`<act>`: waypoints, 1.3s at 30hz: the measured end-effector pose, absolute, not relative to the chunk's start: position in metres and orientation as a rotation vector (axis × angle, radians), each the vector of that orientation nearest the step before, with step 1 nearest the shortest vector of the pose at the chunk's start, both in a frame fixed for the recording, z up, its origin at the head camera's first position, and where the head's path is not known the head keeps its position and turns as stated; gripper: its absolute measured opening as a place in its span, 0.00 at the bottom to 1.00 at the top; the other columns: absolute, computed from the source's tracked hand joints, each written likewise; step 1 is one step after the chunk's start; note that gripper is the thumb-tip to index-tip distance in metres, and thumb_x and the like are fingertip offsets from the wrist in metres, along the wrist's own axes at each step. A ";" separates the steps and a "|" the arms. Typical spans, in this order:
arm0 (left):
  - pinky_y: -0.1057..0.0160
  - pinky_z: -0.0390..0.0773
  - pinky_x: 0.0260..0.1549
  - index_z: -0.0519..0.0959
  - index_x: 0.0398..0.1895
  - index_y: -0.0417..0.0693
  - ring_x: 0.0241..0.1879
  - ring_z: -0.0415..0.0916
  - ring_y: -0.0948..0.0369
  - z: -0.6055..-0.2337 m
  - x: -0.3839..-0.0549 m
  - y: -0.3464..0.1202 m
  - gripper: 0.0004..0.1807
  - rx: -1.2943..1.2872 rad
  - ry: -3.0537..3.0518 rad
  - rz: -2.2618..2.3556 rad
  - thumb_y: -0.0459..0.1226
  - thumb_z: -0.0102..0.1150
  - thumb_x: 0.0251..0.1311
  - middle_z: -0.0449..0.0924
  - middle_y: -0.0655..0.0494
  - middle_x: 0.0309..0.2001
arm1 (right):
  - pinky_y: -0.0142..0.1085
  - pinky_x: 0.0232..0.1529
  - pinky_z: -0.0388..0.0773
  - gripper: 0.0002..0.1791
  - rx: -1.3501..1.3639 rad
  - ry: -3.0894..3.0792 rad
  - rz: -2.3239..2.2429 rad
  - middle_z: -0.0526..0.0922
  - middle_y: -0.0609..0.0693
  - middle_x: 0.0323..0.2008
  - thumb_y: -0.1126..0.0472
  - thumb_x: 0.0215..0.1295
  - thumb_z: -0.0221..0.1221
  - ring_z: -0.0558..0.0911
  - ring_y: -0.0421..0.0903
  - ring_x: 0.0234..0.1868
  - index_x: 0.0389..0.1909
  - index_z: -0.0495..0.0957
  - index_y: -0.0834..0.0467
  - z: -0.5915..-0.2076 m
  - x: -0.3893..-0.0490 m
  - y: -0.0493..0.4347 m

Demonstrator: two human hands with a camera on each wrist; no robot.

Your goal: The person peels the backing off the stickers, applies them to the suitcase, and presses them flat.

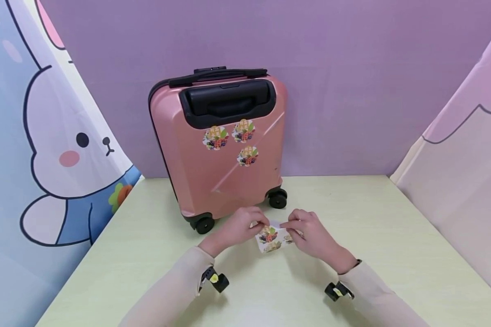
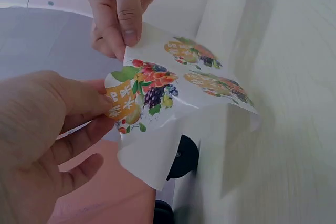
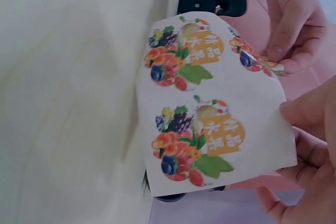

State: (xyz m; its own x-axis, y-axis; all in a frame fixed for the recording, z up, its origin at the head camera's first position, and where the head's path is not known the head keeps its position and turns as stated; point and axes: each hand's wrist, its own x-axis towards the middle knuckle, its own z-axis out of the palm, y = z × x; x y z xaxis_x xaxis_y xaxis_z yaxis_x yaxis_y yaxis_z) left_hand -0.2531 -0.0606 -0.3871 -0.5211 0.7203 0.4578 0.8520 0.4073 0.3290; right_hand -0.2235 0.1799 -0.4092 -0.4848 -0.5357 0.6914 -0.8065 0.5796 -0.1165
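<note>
Over the table, both hands meet at a white sticker sheet [image 3: 252, 135] printed with round fruit stickers. My left hand [image 1: 242, 225] pinches the edge of one fruit sticker [image 2: 152, 90], which still overlaps the sheet. My right hand [image 1: 313, 234] grips the sheet's corner between thumb and fingers. Two more stickers [image 3: 197, 140] show on the sheet in the right wrist view, and its far edge curls downward. Just behind the hands stands a pink suitcase [image 1: 229, 181], upright, with three fruit stickers [image 1: 247, 156] on its front below the black handle recess.
The suitcase rests on black wheels [image 1: 278, 198] on the pale table [image 1: 393, 254]. A purple backdrop [image 1: 352, 91] hangs behind it. Cartoon-printed cloth [image 1: 65, 127] borders the left side, and a pink and white cloth [image 1: 470, 181] the right.
</note>
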 end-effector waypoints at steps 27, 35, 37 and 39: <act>0.68 0.78 0.41 0.87 0.38 0.43 0.39 0.80 0.63 -0.377 -0.255 -0.065 0.10 -1.290 -2.654 -1.153 0.23 0.60 0.61 0.86 0.56 0.37 | 0.31 0.27 0.78 0.11 0.971 -2.419 0.732 0.84 0.48 0.25 0.81 0.50 0.64 0.79 0.40 0.24 0.27 0.86 0.63 -0.395 -0.225 0.176; 0.69 0.78 0.38 0.88 0.36 0.44 0.37 0.79 0.66 -0.377 -0.253 -0.065 0.11 -1.253 -2.687 -1.201 0.23 0.60 0.61 0.86 0.58 0.36 | 0.31 0.26 0.77 0.10 0.942 -2.455 0.751 0.84 0.48 0.25 0.80 0.51 0.64 0.78 0.39 0.24 0.27 0.86 0.63 -0.396 -0.225 0.177; 0.69 0.78 0.38 0.88 0.36 0.44 0.36 0.79 0.66 -0.377 -0.253 -0.065 0.10 -1.260 -2.679 -1.200 0.24 0.60 0.61 0.86 0.58 0.36 | 0.31 0.26 0.76 0.10 0.937 -2.463 0.761 0.84 0.48 0.25 0.80 0.51 0.64 0.78 0.38 0.24 0.27 0.86 0.62 -0.396 -0.225 0.177; 0.69 0.78 0.38 0.88 0.36 0.44 0.36 0.80 0.66 -0.377 -0.254 -0.065 0.10 -1.272 -2.669 -1.190 0.24 0.61 0.60 0.86 0.58 0.36 | 0.31 0.26 0.76 0.10 0.930 -2.471 0.765 0.84 0.48 0.24 0.80 0.52 0.64 0.78 0.38 0.24 0.26 0.86 0.62 -0.396 -0.224 0.177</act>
